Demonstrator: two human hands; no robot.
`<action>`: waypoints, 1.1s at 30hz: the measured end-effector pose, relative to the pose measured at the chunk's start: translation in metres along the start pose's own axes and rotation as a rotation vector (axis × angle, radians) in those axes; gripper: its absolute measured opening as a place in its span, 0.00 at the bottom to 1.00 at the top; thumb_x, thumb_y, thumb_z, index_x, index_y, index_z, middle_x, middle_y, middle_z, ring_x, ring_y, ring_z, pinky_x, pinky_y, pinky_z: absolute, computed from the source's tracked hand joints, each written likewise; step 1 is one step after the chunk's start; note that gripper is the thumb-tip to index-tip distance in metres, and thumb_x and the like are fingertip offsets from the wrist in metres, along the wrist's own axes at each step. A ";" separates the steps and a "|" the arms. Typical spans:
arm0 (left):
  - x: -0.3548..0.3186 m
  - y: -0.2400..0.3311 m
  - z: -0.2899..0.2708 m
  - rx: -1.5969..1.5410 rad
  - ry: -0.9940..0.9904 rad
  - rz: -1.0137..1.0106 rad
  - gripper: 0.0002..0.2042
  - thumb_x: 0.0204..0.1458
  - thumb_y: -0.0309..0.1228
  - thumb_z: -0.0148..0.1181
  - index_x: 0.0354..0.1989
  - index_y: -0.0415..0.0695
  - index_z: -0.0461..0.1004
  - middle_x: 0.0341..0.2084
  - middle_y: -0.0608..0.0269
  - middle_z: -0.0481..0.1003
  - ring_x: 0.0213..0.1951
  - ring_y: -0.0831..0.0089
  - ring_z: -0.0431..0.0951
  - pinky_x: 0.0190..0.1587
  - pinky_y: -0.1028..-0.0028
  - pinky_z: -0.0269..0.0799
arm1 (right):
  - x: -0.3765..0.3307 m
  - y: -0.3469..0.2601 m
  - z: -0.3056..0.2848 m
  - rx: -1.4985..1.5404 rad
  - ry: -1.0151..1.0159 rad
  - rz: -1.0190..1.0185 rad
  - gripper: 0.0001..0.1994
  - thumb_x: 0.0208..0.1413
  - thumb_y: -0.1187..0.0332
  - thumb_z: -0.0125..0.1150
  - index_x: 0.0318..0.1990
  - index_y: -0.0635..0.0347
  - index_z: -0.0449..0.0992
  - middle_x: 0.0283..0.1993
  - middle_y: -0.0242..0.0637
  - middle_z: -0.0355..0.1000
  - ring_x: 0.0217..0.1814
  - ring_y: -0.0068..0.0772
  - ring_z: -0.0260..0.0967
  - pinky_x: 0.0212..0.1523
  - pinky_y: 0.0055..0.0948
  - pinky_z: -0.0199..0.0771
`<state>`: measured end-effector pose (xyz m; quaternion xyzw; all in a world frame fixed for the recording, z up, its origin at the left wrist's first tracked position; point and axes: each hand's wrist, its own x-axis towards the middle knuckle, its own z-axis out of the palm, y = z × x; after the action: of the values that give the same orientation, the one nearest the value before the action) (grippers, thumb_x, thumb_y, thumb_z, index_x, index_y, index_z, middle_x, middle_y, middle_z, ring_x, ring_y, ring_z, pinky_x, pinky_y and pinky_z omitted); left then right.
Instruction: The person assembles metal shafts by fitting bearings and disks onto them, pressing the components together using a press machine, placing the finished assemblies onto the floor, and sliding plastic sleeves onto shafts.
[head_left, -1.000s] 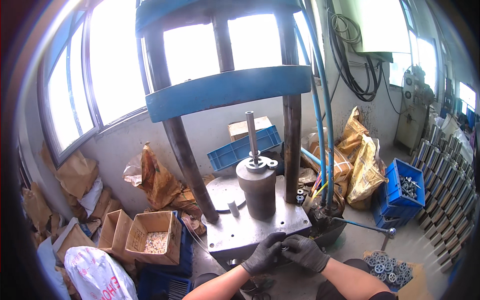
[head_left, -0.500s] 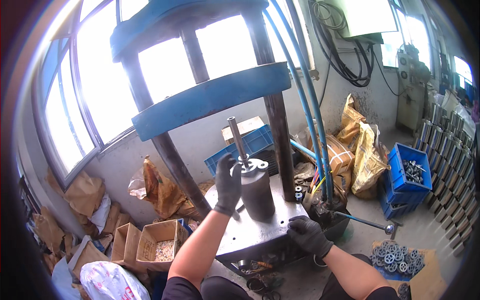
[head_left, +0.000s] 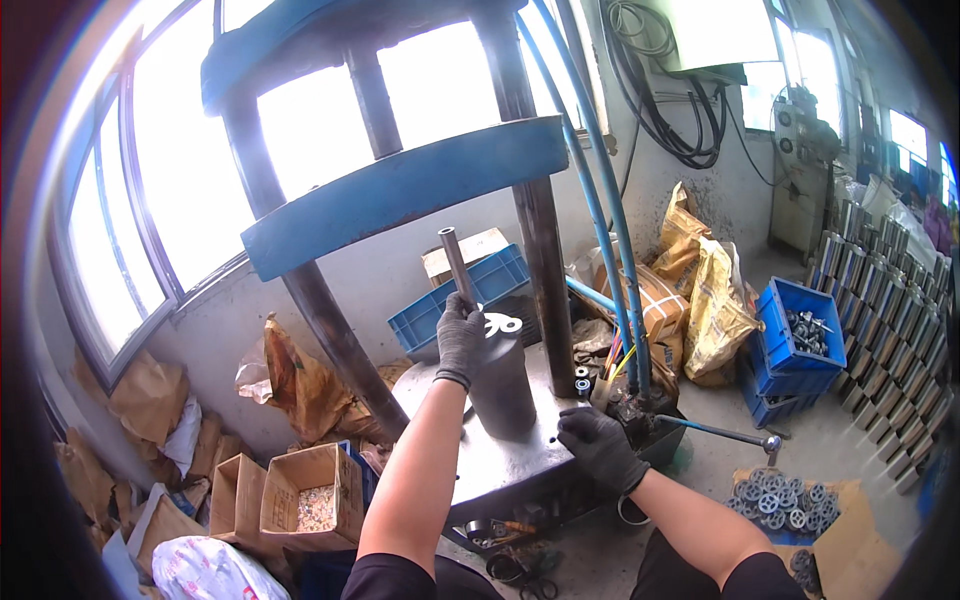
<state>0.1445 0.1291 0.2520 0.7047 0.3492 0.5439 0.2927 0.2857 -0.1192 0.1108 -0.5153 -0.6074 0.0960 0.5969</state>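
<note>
Under the blue press frame [head_left: 410, 195], a dark upright cylinder [head_left: 505, 385] stands on the metal press table [head_left: 490, 465]. A pale toothed or lobed part [head_left: 503, 323] lies on its top. A slim metal tube [head_left: 455, 258] rises there, tilted slightly. My left hand [head_left: 460, 342], in a dark glove, is closed around the tube's lower end, beside the pale part. Over the table's right edge, my right hand [head_left: 602, 448], gloved too, has its fingers curled in. What they hold, if anything, is hidden.
Blue hoses [head_left: 610, 220] run down beside the right column. A long-handled lever [head_left: 725, 432] sticks out to the right. Gear-like wheels [head_left: 785, 503] lie on cardboard. Blue crates [head_left: 797, 340] and stacked metal tubes [head_left: 880, 330] stand farther right; cardboard boxes [head_left: 312, 497] sit at left.
My left hand has gone from beside the cylinder's top to a grip on the tube's lower end. My right hand stays near the table edge. The whole view has shifted slightly.
</note>
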 end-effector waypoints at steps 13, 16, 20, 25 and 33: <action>0.005 -0.005 -0.005 0.284 -0.055 -0.039 0.15 0.55 0.27 0.66 0.50 0.44 0.74 0.36 0.46 0.81 0.42 0.45 0.83 0.50 0.56 0.79 | 0.192 -0.006 0.045 -0.302 0.054 -0.194 0.12 0.65 0.63 0.65 0.52 0.57 0.83 0.55 0.43 0.80 0.54 0.51 0.79 0.57 0.42 0.79; 0.004 -0.002 -0.003 0.211 -0.061 -0.005 0.16 0.55 0.24 0.70 0.51 0.45 0.73 0.34 0.60 0.80 0.38 0.67 0.81 0.44 0.67 0.80 | 0.200 -0.001 0.053 -0.479 -0.043 -0.064 0.15 0.69 0.57 0.59 0.54 0.51 0.84 0.54 0.41 0.80 0.53 0.50 0.80 0.56 0.44 0.80; 0.004 -0.022 -0.004 0.030 -0.008 -0.004 0.17 0.56 0.18 0.68 0.52 0.45 0.75 0.33 0.66 0.78 0.34 0.78 0.79 0.36 0.75 0.81 | 0.200 -0.007 0.058 -0.512 -0.068 -0.089 0.14 0.67 0.57 0.61 0.54 0.50 0.85 0.50 0.41 0.78 0.49 0.50 0.80 0.53 0.45 0.81; -0.009 -0.016 0.002 -0.908 0.048 0.106 0.20 0.59 0.17 0.66 0.57 0.48 0.71 0.41 0.65 0.76 0.35 0.75 0.78 0.34 0.74 0.83 | 0.197 -0.009 0.059 -0.464 -0.035 -0.093 0.14 0.61 0.61 0.67 0.52 0.52 0.85 0.49 0.41 0.79 0.49 0.48 0.80 0.52 0.45 0.81; -0.010 -0.006 -0.013 -1.094 0.576 -0.068 0.21 0.65 0.22 0.62 0.63 0.50 0.64 0.50 0.59 0.75 0.49 0.68 0.81 0.51 0.67 0.84 | 0.195 -0.016 0.057 -0.472 -0.097 -0.061 0.18 0.62 0.56 0.67 0.55 0.54 0.83 0.53 0.43 0.79 0.52 0.50 0.80 0.55 0.44 0.80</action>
<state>0.1290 0.1252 0.2447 0.2658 0.1070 0.8027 0.5230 0.2777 0.0466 0.2292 -0.6167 -0.6564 -0.0423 0.4326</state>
